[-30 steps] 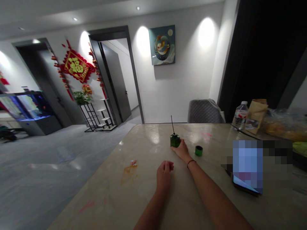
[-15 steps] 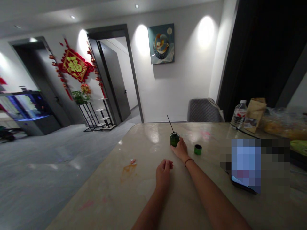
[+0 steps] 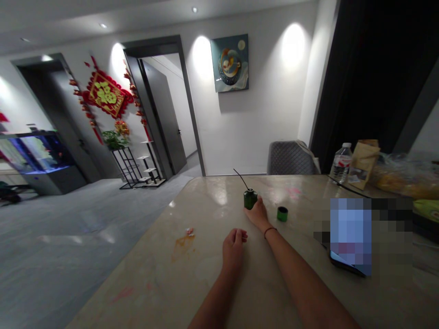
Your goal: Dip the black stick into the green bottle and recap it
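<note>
My right hand [image 3: 258,214] rests on the table with its fingers against the right side of a small dark green bottle [image 3: 250,199]. A thin black stick [image 3: 241,178] rises from the bottle's neck and leans to the left. Just right of that hand stands a short green cylindrical cap or ring [image 3: 282,214], apart from it. My left hand [image 3: 234,245] lies nearer to me in a loose fist, holding nothing. A dark thin band circles my right wrist.
The pale marble table [image 3: 206,274] has an orange stain [image 3: 183,244] near its left side. A partly blurred phone [image 3: 345,261] lies to the right. A water bottle [image 3: 341,163], paper bag [image 3: 362,163] and plastic bag [image 3: 394,179] stand beyond it.
The black stick has swung from nearly upright to leaning left. The bottle and my right hand stay almost in place, while the whole view has shifted slightly.
</note>
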A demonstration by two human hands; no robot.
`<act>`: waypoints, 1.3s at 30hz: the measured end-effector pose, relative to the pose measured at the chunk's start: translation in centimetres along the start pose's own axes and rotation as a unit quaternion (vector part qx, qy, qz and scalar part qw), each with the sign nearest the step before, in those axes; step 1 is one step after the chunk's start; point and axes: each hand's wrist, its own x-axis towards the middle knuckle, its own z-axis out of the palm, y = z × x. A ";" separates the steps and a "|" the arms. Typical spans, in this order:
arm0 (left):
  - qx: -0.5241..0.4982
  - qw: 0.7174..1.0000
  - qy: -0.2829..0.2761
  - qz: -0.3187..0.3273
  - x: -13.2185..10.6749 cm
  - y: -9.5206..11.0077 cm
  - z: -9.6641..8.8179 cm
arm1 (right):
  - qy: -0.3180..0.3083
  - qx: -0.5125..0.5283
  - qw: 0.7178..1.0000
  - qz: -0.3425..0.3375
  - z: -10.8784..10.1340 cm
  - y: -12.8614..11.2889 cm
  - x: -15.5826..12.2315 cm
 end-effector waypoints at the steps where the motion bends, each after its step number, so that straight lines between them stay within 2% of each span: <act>1: 0.001 1.000 -0.001 0.000 0.0 0.0 0.0 | 0.019 -0.018 1.000 0.000 0.0 0.0 0.0; 3: 0.007 1.000 -0.001 0.001 0.0 -0.1 0.0 | 0.059 -0.066 0.996 0.004 0.1 -0.1 -0.1; 9: 0.025 1.000 -0.003 0.007 0.1 -0.3 0.0 | 0.029 -0.101 0.994 0.006 -0.2 -0.4 -0.3; 13: 0.029 1.000 -0.004 0.010 0.1 -0.5 0.0 | 0.055 -0.112 0.992 -0.004 -0.3 -0.4 -0.2; 16: 0.029 1.000 -0.003 0.009 0.1 -0.5 0.1 | 0.063 -0.111 0.992 0.000 -0.2 -0.3 -0.1; 20: 0.039 0.999 -0.003 0.009 0.1 -0.4 0.0 | 0.035 -0.096 0.995 0.022 -0.2 -0.2 0.0; 27: 0.040 0.999 -0.001 0.016 0.0 -0.5 0.0 | 0.071 -0.100 0.992 -0.012 -0.2 0.0 -0.1; 34: 0.045 0.999 0.001 0.014 0.1 -0.5 0.0 | 0.047 -0.049 0.998 -0.003 0.0 0.3 0.0; 39: 0.038 0.999 -0.002 0.019 0.1 -0.6 0.0 | 0.086 -0.077 0.993 -0.033 0.2 0.6 0.1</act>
